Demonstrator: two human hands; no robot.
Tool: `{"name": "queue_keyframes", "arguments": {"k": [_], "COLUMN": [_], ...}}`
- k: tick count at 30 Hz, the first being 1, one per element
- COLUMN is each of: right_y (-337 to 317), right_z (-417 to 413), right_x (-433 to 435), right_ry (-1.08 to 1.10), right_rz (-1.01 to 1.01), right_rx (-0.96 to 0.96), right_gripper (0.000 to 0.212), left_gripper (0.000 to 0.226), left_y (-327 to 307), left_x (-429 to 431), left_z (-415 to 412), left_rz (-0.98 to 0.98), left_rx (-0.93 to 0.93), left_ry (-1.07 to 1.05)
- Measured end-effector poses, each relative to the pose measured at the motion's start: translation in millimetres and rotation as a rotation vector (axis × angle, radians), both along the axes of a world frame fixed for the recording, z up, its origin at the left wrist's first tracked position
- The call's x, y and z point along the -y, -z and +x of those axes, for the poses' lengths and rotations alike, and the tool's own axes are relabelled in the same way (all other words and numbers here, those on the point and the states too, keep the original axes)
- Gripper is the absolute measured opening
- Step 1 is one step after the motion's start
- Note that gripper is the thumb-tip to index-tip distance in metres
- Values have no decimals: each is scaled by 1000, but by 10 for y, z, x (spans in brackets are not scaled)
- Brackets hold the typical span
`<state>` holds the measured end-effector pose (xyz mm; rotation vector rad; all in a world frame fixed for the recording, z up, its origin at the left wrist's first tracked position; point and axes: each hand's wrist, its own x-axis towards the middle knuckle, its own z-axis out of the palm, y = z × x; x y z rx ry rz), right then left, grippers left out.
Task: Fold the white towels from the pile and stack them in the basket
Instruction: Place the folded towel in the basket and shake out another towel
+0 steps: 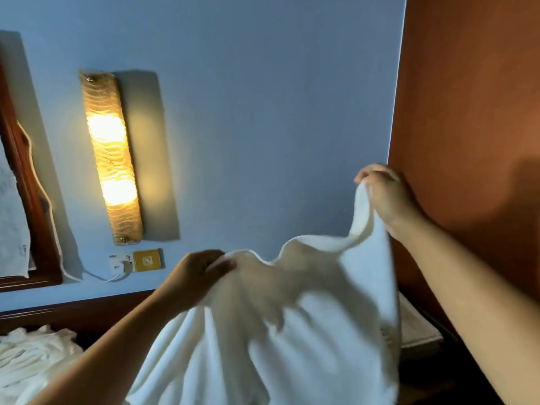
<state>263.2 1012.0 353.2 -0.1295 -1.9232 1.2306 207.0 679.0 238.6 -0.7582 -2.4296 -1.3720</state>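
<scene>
A white towel (292,331) hangs in the air in front of me, held up by its top edge. My left hand (195,276) pinches the towel's upper left part at mid-frame. My right hand (388,194) grips the upper right corner higher up, near the wall corner. The cloth sags between the two hands and drops out of the bottom of the frame. A heap of rumpled white towels (32,358) lies at the lower left. No basket is in sight.
A lit wall lamp (112,156) hangs on the blue wall, with a socket plate (146,260) and white cable below it. A dark wooden frame (26,176) stands at the left. An orange-brown wall (467,112) fills the right side.
</scene>
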Motion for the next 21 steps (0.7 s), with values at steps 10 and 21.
{"name": "queue_keyframes", "arguments": {"k": [10,21], "right_y": [526,332], "right_z": [171,140], "right_x": [828,27], "right_ry": [-450,-293], "right_rz": [605,-105], "right_rx": [255,-85], "right_gripper": [25,45], "left_gripper": [24,57], "left_y": [-843,587], "left_x": [-439,120], "left_z": [293,-81], "left_rz": [-104,98], "left_rx": [-272,264], "left_ry": [127,-14]}}
